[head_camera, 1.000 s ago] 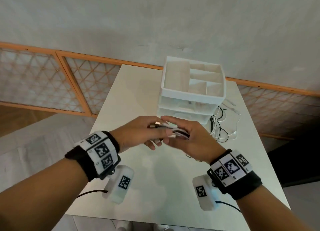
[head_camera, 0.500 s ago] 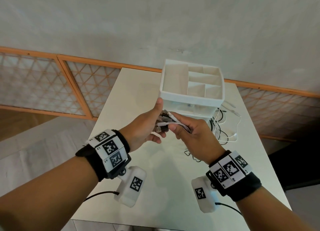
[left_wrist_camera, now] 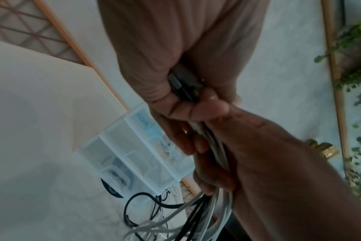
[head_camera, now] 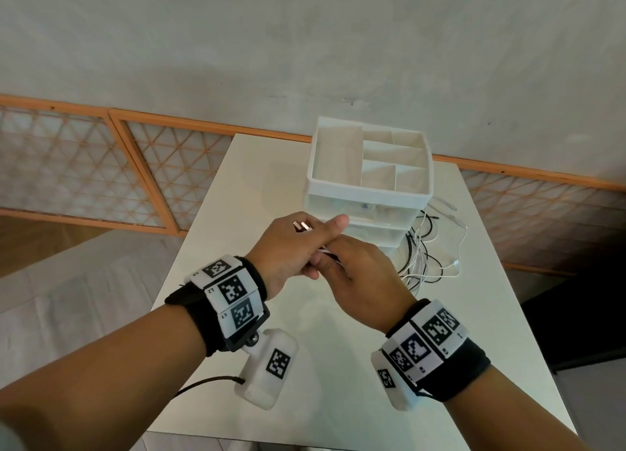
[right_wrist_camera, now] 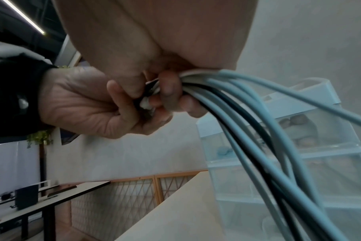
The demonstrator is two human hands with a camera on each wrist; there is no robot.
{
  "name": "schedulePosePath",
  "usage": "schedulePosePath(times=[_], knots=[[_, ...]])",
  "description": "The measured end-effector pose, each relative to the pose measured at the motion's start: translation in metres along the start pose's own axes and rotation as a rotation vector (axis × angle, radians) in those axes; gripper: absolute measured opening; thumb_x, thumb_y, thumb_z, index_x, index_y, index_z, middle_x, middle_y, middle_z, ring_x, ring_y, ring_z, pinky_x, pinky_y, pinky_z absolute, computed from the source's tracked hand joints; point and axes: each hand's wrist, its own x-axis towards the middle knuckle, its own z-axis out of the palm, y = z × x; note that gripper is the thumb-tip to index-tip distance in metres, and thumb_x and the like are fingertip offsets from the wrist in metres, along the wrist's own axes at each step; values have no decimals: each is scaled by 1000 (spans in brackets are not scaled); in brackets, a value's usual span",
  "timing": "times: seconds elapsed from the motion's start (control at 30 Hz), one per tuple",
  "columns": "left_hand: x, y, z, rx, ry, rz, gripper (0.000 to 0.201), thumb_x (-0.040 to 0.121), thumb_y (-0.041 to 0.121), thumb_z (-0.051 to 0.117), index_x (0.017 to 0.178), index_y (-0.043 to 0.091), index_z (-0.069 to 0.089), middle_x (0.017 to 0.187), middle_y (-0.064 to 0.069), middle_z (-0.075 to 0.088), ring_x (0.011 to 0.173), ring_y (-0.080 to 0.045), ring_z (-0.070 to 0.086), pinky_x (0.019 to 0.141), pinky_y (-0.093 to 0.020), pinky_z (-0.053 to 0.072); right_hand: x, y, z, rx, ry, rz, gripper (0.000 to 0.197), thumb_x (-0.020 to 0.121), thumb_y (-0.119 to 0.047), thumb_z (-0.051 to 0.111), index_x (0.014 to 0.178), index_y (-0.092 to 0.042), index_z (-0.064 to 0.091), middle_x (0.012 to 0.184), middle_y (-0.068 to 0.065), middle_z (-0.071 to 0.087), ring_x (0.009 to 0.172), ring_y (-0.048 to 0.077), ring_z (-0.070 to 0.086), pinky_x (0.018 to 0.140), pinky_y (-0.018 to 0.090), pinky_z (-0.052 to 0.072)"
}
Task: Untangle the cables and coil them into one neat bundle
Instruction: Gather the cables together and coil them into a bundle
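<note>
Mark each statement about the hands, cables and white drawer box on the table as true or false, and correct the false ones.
1. Both hands grip the cables. True.
2. The left hand holds the plug ends. True.
3. The drawer box has cables in its top tray. False: the tray looks empty.
4. All the cables are black. False: some are white.
5. The right hand rests flat on the table. False: it is raised, gripping cables.

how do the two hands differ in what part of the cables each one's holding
The left hand grips the cables at their plug ends, metal connectors poking above its fist; the right hand grips the cords just below. The left sits higher, the right lower and nearer the loose tangle on the table. Both are curled around the same bunch.
</note>
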Motion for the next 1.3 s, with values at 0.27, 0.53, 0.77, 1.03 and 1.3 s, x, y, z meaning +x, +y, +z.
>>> schedulePosePath(times=[0.27,0.53,0.77,1.03,1.3], knots=[[8,-9,1,55,215,0,42,90,46,63,68,11,55,58,-13,61,41,-21,48,50,-29,40,-2,0,-2,159,47,-22,19,94,-17,56,106,-22,70,78,0,63,72,16,55,68,38,48],[-1,7,-7,31,9,-116,38,97,31,41,76,4,57,56,-13,54,44,-20,45,33,-19,23,-2,5,4,91,170,-14,38,94,-30,60,132,-27,65,72,-1,54,66,14,51,62,35,48],[-5,4,-4,-110,102,-126,26,92,17,42,82,1,59,62,-16,60,46,-22,50,41,-23,38,-5,5,6,68,195,-22,43,94,-41,53,135,-33,61,71,-1,53,66,15,49,61,41,49],[-4,0,-6,75,37,45,42,79,42,78,82,8,55,55,-13,59,44,-21,50,39,-22,36,-2,2,6,249,78,13,17,98,-26,59,108,-22,72,89,-7,75,88,15,71,82,42,56],[-1,-6,-37,223,74,-234,47,87,50,67,98,5,63,82,-10,66,66,-23,64,67,-29,59,-12,23,-18,402,-37,236,20,92,-14,70,109,-21,77,76,-6,72,61,7,57,62,18,44]])
